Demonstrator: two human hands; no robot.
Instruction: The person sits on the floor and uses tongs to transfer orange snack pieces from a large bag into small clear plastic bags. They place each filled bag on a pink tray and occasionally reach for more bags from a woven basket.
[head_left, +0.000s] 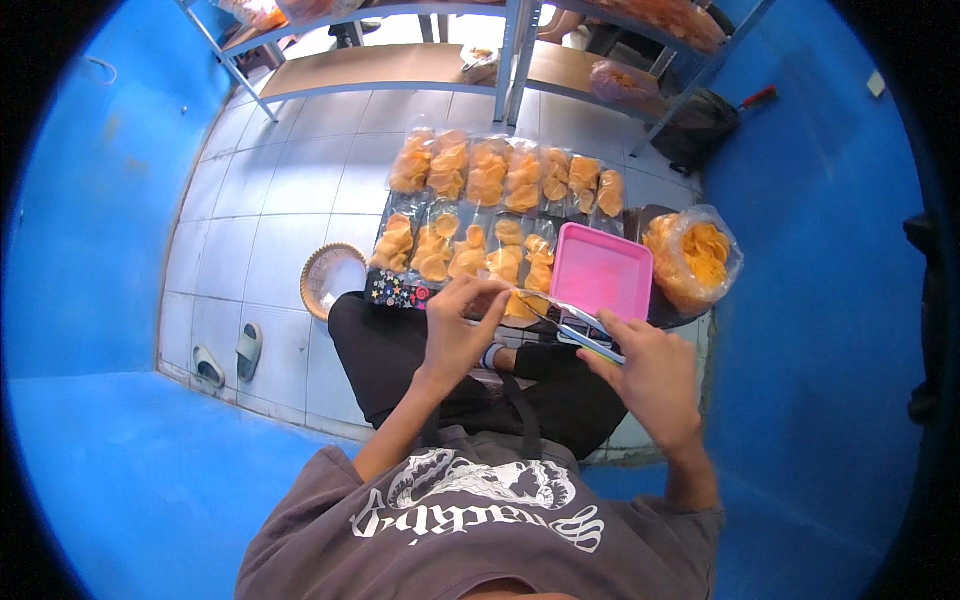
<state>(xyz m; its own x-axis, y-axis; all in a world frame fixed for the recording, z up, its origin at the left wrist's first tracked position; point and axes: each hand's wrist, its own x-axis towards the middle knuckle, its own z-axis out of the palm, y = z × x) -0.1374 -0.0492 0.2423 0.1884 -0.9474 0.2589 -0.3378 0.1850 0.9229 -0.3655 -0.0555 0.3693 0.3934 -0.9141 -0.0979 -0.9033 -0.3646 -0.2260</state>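
Observation:
My left hand (465, 315) pinches the edge of a clear plastic bag (529, 309) of orange chips, held above my lap. In my right hand (652, 367) is a tong-like tool (592, 341) with blue and white arms. Its narrow end reaches toward the bag by my left fingertips; whether it grips the plastic is too small to tell. Just beyond my hands, several clear bags of chips (491, 176) lie in two rows on a low dark table (420, 300). A pink plastic tray (604, 266) sits right of the nearer row.
A large clear bag of chips (697, 259) stands open at the right. On the tiled floor are a round woven basket (335, 281) and a pair of slides (249, 351). Metal shelving (390, 64) holding bagged goods stands ahead; blue walls (90, 225) rise on both sides.

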